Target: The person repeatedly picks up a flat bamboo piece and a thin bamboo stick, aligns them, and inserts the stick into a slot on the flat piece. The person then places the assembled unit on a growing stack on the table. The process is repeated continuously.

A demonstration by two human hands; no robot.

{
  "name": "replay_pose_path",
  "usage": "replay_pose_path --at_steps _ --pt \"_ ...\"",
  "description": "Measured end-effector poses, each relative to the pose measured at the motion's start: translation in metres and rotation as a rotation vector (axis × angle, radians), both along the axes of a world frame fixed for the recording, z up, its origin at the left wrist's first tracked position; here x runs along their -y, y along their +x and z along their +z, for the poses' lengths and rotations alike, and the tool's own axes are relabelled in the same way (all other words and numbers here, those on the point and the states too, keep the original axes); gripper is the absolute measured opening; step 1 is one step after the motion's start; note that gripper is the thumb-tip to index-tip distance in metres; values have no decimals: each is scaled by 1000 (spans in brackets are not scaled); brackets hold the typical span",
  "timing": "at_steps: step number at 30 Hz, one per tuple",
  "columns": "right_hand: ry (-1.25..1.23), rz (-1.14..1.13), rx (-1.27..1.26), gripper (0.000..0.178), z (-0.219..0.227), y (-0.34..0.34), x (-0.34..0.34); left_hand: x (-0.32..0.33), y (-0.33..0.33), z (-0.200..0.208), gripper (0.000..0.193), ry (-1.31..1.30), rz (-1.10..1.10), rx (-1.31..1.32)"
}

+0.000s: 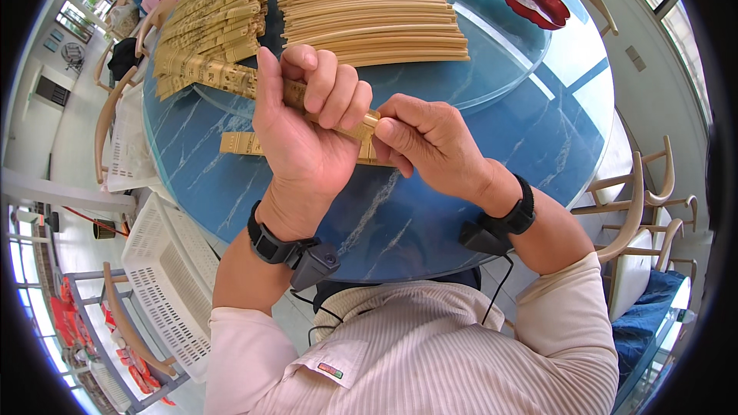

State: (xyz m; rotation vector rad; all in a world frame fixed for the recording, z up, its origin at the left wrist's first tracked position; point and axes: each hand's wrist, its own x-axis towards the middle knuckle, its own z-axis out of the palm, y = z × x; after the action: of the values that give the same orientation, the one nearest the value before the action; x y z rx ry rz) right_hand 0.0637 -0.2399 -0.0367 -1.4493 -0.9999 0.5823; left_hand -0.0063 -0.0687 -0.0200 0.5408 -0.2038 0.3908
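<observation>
My left hand [304, 119] is wrapped around a long flat bamboo strip [207, 73] with dark printed marks, which runs from upper left to lower right over the table. My right hand [427, 142] pinches the strip's right end with thumb and fingers. A second, shorter marked bamboo strip [242, 144] lies flat on the blue table [500, 123] just under my hands. Black bands with small boxes sit on both wrists.
A stack of plain bamboo strips [377, 11] and a stack of marked strips [211, 23] lie on a round glass turntable [500, 54]. A red dish [534, 6] stands far right. White plastic baskets [165, 277] sit at left, wooden chairs [642, 207] around.
</observation>
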Motion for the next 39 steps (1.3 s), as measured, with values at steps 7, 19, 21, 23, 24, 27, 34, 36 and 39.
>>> replay_pose_path --at_steps 7,19,21,23,24,27,34,36,39 --pt "108 9 -169 31 0 4 3 13 -2 1 46 128 114 23" --pt "87 -398 -69 17 14 13 6 6 10 -9 26 454 343 -215" --pt "83 -401 -20 17 13 16 4 -7 12 -7 24 463 423 -185" --pt "63 -384 6 16 11 17 5 -30 13 -7 15 419 516 -152" --pt "53 -368 12 16 9 21 8 -43 13 -3 14 377 543 -141" --pt "-2 -376 8 18 13 21 8 -95 6 8 9 188 758 -88" --pt "3 -382 203 20 4 27 10 -55 21 -36 17 276 484 -334" --pt "18 -398 210 20 -2 30 10 -9 26 -35 21 362 353 -373" --pt "33 -392 206 20 -5 32 8 12 22 -34 23 434 277 -412"
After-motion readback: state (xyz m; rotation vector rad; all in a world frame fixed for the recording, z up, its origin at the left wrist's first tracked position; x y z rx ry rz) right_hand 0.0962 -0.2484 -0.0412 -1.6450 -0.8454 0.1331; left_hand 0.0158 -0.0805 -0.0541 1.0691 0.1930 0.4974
